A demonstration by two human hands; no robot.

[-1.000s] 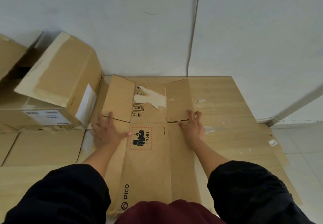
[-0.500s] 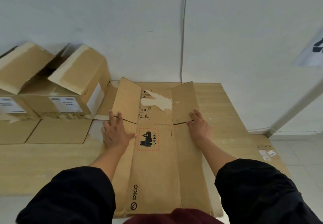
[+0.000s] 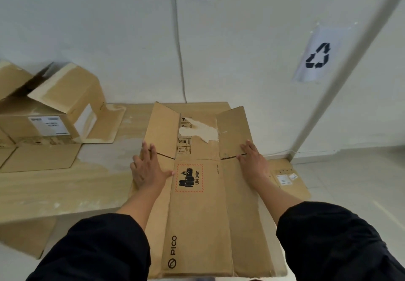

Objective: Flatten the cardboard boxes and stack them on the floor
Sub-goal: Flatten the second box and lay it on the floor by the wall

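A flattened brown cardboard box (image 3: 197, 215) printed with PICO and a red UN 3481 label lies in front of me on other flat cardboard (image 3: 54, 188) spread over the floor. My left hand (image 3: 148, 167) presses flat on its left side near the flap crease, fingers straight. On the right side near the same crease, my right hand (image 3: 253, 160) presses down, palm flat. The far flaps (image 3: 232, 131) stand slightly raised beyond my fingers.
Two unflattened boxes (image 3: 57, 109) with open flaps sit at the left against the white wall. More flat cardboard (image 3: 289, 177) pokes out at the right. A recycling sign (image 3: 317, 56) hangs on the wall and a cable (image 3: 178, 39) runs down it.
My view has tilted upward, showing more wall and the recycling sign. Both hands stay pressed on the flattened box near the flap crease.
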